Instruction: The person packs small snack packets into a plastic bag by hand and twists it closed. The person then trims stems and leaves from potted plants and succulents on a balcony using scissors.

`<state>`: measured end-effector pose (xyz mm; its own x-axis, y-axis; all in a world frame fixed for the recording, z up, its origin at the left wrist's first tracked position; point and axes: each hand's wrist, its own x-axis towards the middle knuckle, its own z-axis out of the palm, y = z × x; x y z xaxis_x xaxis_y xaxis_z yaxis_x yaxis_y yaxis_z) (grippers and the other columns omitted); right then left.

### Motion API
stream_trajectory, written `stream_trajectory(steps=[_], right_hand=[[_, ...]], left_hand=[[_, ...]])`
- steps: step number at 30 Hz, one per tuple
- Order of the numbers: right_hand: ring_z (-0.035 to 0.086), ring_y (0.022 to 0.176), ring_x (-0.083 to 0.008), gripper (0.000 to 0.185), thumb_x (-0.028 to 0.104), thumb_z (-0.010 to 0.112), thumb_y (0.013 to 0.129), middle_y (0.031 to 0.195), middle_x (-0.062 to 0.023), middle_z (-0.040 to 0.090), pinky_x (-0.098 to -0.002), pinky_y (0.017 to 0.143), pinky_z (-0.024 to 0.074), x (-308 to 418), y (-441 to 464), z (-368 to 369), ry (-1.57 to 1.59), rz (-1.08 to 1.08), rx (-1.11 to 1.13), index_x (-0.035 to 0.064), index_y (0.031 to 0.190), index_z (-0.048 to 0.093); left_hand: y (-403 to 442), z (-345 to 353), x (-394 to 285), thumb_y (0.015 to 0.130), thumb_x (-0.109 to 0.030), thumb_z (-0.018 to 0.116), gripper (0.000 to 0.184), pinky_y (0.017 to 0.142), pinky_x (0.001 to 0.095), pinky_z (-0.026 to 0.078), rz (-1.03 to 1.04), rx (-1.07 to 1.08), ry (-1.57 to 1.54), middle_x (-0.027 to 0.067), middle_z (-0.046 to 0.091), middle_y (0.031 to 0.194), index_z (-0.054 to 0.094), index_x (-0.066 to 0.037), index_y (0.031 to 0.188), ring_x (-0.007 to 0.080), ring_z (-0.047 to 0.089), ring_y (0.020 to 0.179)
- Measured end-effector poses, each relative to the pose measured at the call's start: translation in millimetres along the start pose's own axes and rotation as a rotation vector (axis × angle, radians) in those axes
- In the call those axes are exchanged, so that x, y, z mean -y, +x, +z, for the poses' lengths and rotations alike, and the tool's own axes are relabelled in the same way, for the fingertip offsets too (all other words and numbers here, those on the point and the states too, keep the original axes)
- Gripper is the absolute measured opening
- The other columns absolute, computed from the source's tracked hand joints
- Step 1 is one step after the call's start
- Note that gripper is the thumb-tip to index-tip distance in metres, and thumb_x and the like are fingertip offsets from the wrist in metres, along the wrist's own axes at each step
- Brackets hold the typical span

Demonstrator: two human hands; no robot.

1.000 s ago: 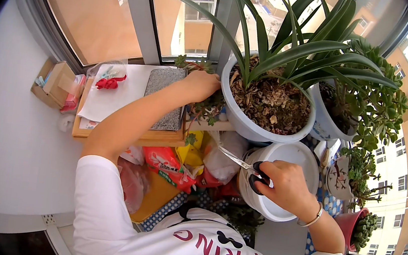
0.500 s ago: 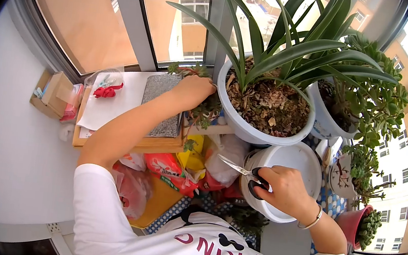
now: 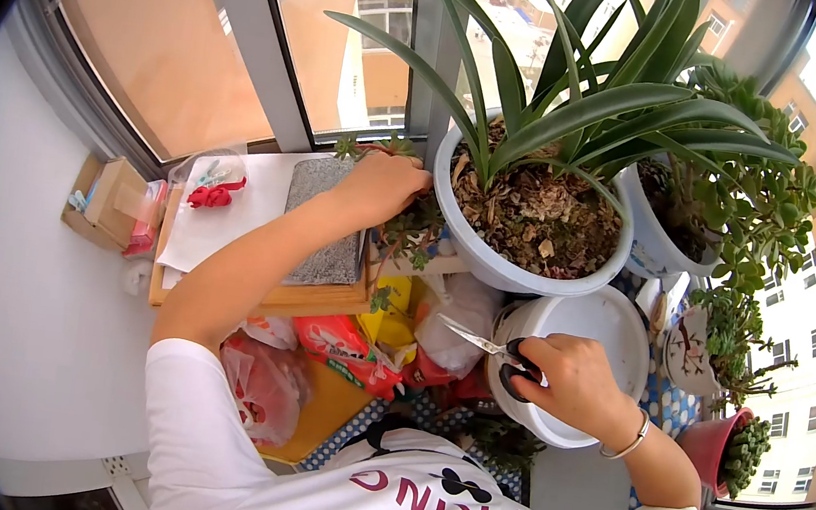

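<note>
My left hand [image 3: 385, 189] is closed among the stems of a trailing succulent plant [image 3: 414, 228], beside the large white flowerpot [image 3: 536, 282]. Its fingertips are mostly hidden under the hand. Leaves of the succulent show above and below the hand. My right hand [image 3: 570, 379] grips a pair of scissors [image 3: 479, 340] with black handles. Their silver blades point left, close together, over a pale plastic bag. Below the right hand are white round containers [image 3: 626, 330], one edge covered by the hand.
The big flowerpot holds a plant with long strap leaves [image 3: 595, 115]. Right of it stand a leafy jade-like plant [image 3: 770, 165] and a pink pot [image 3: 708, 450]. At left, a grey stone slab [image 3: 314, 244] and paper [image 3: 220, 224] lie on a wooden board. Plastic bags [image 3: 262, 390] sit below.
The view has shifted slightly. Both hands stay in nearly the same places, the left at the succulent and the right holding the scissors.
</note>
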<state>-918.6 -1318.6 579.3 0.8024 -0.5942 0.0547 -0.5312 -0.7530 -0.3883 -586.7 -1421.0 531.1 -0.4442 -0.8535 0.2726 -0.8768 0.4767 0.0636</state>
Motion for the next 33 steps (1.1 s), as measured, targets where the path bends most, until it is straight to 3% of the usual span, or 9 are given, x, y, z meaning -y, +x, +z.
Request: stream_trajectory(steps=[5,8,11,14,16,23,25,29,33], right_hand=[[0.059,0.062,-0.0302,0.022,0.018,0.071,0.073,0.067,-0.0095,0.059,-0.0413,0.056,0.0456,-3,0,1,0.024,0.03,-0.006,0.0051,0.086,0.059],[0.06,0.063,-0.0309,0.021,0.021,0.07,0.075,0.067,-0.0096,0.06,-0.0419,0.057,0.0458,-6,-2,5,0.046,0.053,-0.014,0.0061,0.084,0.057],[0.06,0.064,-0.0317,0.021,0.02,0.07,0.075,0.068,-0.0106,0.061,-0.0417,0.057,0.046,-10,-6,11,0.111,0.088,-0.025,0.0056,0.083,0.058],[0.06,0.064,-0.0327,0.019,0.017,0.07,0.073,0.069,-0.0124,0.061,-0.0409,0.058,0.0465,-8,-9,10,0.165,0.138,-0.045,0.0039,0.084,0.059],[0.059,0.064,-0.033,0.019,0.011,0.069,0.071,0.07,-0.0141,0.06,-0.0399,0.058,0.0469,-7,-12,13,0.204,0.15,-0.056,0.0014,0.085,0.061],[0.059,0.065,-0.0335,0.02,0.014,0.07,0.073,0.07,-0.014,0.06,-0.0413,0.058,0.0465,-7,-44,27,0.283,0.119,-0.155,0.0021,0.083,0.058],[0.058,0.064,-0.0334,0.021,0.012,0.069,0.071,0.071,-0.0144,0.058,-0.0411,0.058,0.0462,-3,-59,29,0.335,0.12,-0.221,0.0005,0.085,0.058],[0.058,0.062,-0.0341,0.022,0.021,0.068,0.078,0.065,-0.0129,0.057,-0.0431,0.057,0.0458,4,-116,49,0.372,0.143,-0.287,0.0035,0.086,0.057],[0.058,0.063,-0.035,0.022,0.023,0.068,0.079,0.063,-0.0145,0.057,-0.0429,0.057,0.0461,17,-200,80,0.362,0.273,-0.398,0.0036,0.079,0.056]], left_hand=[[-3,-13,-1,0.075,-0.007,0.065,0.012,0.075,0.041,0.051,0.007,-0.128,-0.251,0.0107,0.065,0.087,0.064,-0.003,0.086,0.0328,0.063,0.081],[-4,-22,-1,0.076,-0.005,0.065,0.015,0.071,0.0362,0.053,-0.051,-0.154,-0.305,0.0108,0.066,0.082,0.064,-0.001,0.09,0.0277,0.066,0.076],[-6,-32,2,0.079,-0.001,0.064,0.012,0.065,0.0289,0.053,-0.283,-0.04,-0.747,0.0094,0.066,0.077,0.064,0.002,0.091,0.0181,0.067,0.07],[-9,-33,8,0.083,0.001,0.062,0.008,0.062,0.0235,0.052,-0.38,-0.042,-0.93,0.0075,0.065,0.076,0.063,0.004,0.09,0.0109,0.065,0.068],[-12,-37,6,0.084,0.001,0.062,0.007,0.062,0.023,0.052,-0.398,-0.065,-1.011,0.007,0.065,0.076,0.063,0.004,0.09,0.0109,0.065,0.069],[-25,-73,-38,0.086,0.003,0.062,0.005,0.063,0.0211,0.052,-0.394,-0.176,-1.087,0.0055,0.064,0.078,0.063,0.004,0.091,0.0099,0.063,0.069],[-26,-82,-74,0.085,0.006,0.061,0.004,0.063,0.0216,0.053,-0.265,-0.208,-1.119,0.0068,0.063,0.081,0.063,0.005,0.089,0.0108,0.064,0.069],[-8,-89,-179,0.079,0.013,0.062,0.012,0.058,0.0213,0.052,0.084,-0.185,-1.023,0.0097,0.062,0.081,0.066,0.003,0.085,0.0132,0.064,0.067],[24,-77,-315,0.072,0.012,0.068,0.019,0.055,0.0234,0.049,0.52,0.002,-0.982,0.008,0.062,0.075,0.068,-0.001,0.086,0.0135,0.062,0.064]])
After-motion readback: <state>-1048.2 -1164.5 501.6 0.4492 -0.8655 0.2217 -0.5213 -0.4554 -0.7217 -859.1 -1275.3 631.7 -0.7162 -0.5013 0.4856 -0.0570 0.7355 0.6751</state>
